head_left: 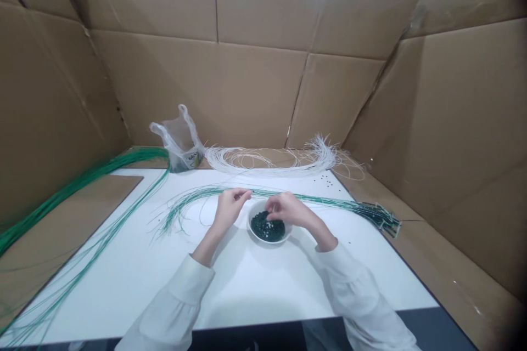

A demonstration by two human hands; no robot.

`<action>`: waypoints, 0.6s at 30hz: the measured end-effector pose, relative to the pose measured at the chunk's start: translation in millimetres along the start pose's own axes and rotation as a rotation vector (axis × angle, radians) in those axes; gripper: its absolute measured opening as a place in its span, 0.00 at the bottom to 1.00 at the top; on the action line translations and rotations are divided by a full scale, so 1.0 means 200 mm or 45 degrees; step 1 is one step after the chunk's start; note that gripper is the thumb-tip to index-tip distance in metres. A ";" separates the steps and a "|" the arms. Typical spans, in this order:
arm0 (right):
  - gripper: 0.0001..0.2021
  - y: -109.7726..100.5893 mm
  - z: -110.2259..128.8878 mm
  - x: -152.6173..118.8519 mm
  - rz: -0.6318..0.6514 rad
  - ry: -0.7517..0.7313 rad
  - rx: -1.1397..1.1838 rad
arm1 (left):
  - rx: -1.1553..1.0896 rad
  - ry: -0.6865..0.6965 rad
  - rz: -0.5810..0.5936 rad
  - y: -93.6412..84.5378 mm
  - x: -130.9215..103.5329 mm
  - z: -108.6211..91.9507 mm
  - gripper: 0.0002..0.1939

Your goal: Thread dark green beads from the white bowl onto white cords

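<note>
A white bowl of small dark green beads, with a few pale ones among them, stands on the white table. Over its far right side, my right hand dips thumb and fingers bent toward each other to the beads; whatever lies between the fingertips is too small to make out. To the bowl's left, my left hand is raised in a closed pinch, its tips pointing right. Something thin may be in that pinch, but I cannot tell what. Behind both hands runs a bundle of green strands, its beaded end at the right.
Long green strands sweep along the left side. A plastic bag stands at the back, beside a coil of white strands. Loose dark beads lie at the back right. Cardboard walls enclose the table.
</note>
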State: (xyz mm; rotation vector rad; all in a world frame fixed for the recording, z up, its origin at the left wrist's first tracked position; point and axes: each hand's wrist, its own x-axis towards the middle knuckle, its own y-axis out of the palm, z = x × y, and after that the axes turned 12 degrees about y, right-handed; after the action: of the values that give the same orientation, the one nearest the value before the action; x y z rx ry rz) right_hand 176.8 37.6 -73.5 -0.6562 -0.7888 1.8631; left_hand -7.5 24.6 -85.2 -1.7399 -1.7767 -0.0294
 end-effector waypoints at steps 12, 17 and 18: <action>0.10 0.13 0.02 -0.02 0.114 -0.025 -0.432 | 0.021 -0.055 0.095 0.02 -0.03 0.03 0.16; 0.09 0.07 0.01 -0.05 0.094 -0.049 -0.224 | -0.005 0.002 0.111 0.04 -0.04 0.02 0.16; 0.08 0.05 0.00 -0.06 0.068 -0.038 -0.135 | 0.005 0.007 0.108 0.04 -0.04 0.02 0.16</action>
State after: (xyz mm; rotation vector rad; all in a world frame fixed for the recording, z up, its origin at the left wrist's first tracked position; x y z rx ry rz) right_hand 174.7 23.0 -80.0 -0.7238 -0.9022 1.8928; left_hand -2.6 19.7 -94.7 -1.8091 -1.6960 0.0046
